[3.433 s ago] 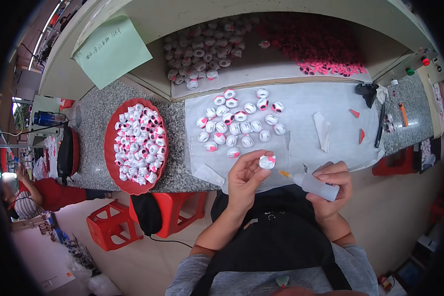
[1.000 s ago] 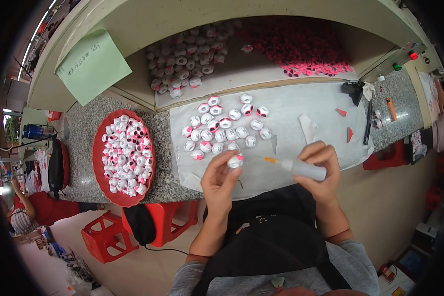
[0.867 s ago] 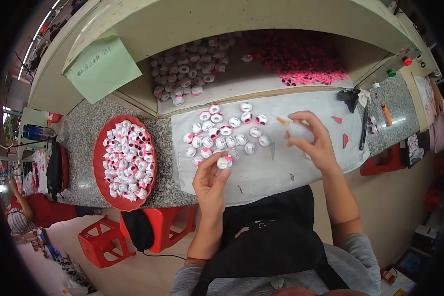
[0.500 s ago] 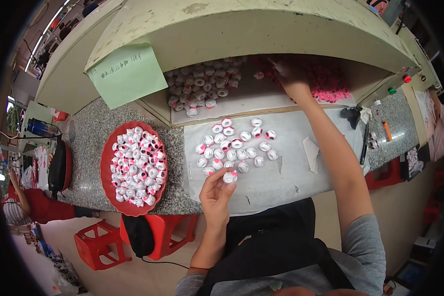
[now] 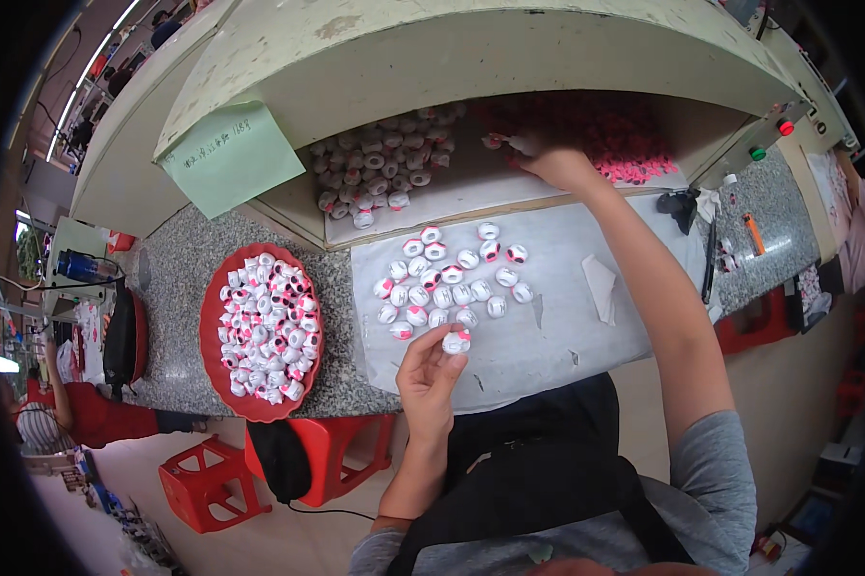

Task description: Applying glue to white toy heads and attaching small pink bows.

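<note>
Pinched between the thumb and fingers of my left hand (image 5: 429,379) is a small round white-and-pink plastic piece (image 5: 456,341), raised above the front of the white sheet. My right arm reaches into the low opening of a pale cabinet. Inside it, my right hand (image 5: 555,163) points leftward, its fingers in shadow and beside a loose white-and-pink piece (image 5: 494,141). Whether they grip it cannot be made out. Just right of that hand lies a heap of small pink parts (image 5: 634,158). Several similar white pieces (image 5: 452,275) are spread on the sheet (image 5: 567,326).
A red scalloped tray (image 5: 207,336) full of white-and-pink pieces stands on the granite counter at left. More white pieces (image 5: 384,158) are heaped inside the cabinet (image 5: 432,48). An orange-handled tool (image 5: 754,233) lies at right. Red stools (image 5: 212,485) stand below the counter.
My right hand has moved a little nearer and leftward inside the cabinet, to beside the loose piece. My left hand keeps its piece, which is turned slightly. The whole view has shifted a little.
</note>
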`<state>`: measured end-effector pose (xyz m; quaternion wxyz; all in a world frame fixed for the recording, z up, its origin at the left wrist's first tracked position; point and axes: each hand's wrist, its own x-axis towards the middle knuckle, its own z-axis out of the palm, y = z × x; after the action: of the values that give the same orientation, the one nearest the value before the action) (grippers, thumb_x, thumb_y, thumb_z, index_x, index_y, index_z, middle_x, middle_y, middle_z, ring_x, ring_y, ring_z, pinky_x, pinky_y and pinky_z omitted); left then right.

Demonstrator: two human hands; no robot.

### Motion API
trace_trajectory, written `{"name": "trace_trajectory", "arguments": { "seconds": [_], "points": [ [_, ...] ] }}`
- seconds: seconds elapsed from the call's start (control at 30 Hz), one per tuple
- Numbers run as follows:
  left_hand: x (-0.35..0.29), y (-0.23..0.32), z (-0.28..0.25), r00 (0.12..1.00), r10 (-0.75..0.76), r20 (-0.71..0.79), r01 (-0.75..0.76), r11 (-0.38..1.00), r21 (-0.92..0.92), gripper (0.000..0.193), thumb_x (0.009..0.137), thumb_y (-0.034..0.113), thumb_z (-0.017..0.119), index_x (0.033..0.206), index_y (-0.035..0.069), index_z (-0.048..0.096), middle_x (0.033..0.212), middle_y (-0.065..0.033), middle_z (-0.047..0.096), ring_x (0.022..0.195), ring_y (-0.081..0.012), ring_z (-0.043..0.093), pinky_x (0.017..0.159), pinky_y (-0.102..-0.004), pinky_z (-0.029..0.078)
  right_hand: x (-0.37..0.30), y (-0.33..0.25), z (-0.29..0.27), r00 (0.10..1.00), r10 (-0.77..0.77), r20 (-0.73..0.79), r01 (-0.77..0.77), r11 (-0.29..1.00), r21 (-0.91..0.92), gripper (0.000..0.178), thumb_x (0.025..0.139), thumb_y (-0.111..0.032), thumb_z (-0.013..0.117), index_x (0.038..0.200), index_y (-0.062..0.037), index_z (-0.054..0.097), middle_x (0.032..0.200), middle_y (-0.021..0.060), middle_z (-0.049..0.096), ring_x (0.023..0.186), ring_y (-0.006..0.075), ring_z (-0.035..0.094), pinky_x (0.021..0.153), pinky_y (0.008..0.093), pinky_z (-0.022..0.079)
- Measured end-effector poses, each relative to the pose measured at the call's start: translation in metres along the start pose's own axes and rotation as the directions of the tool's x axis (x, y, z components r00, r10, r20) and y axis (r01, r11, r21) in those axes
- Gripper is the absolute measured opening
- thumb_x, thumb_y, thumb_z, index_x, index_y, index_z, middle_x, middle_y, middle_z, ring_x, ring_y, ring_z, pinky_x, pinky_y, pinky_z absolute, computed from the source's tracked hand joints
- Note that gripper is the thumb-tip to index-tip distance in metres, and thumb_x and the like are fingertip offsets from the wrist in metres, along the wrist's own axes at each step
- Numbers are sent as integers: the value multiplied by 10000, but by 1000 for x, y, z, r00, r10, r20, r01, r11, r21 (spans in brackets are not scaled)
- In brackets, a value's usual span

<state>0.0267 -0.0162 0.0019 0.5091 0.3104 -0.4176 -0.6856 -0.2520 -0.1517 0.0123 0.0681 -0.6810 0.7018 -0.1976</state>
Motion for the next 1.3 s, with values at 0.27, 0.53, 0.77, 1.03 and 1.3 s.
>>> {"name": "trace_trajectory", "arguments": {
  "seconds": [0.27,0.53,0.77,1.03,1.3],
  "points": [
    [-4,0,9,1000,14,21,-14,1000,17,344,686,-68,537,1016,-24,450,1011,-145,496,961,-179,461,809,-253,348,-20,6,1,999,5,52,-10,994,111,370,659,-144,560,1015,-64,495,937,169,519,851,300,501,732,338,396],
    [-5,-1,12,999,-30,45,30,1000,0,351,690,-80,523,1026,-20,444,1015,-144,492,975,-169,451,788,-232,356,-59,-27,-26,987,140,83,-160,734,660,154,640,-32,569,787,3,536,706,72,543,623,151,534,594,248,419],
    [0,-11,23,990,-94,108,119,961,-251,348,710,-39,516,1043,-9,420,1031,-144,483,1017,-219,432,861,-301,317,-154,-94,-17,977,141,161,-203,371,906,102,658,-14,590,696,0,497,627,37,497,539,87,484,478,202,387],
    [-6,-16,24,982,-128,138,159,957,-244,347,721,-9,525,1050,-3,417,1040,-147,476,1032,-227,420,876,-311,304,-183,-115,7,899,321,299,-299,-52,953,77,683,1,565,741,17,518,599,72,518,483,110,474,410,213,387],
    [-10,-13,31,989,-122,77,136,970,-201,352,716,-44,516,1051,-14,416,1051,-146,464,998,-196,439,816,-261,353,-198,-107,4,918,360,169,-214,88,973,90,666,40,557,748,33,521,657,113,536,489,124,485,423,216,395]
  ]
}}
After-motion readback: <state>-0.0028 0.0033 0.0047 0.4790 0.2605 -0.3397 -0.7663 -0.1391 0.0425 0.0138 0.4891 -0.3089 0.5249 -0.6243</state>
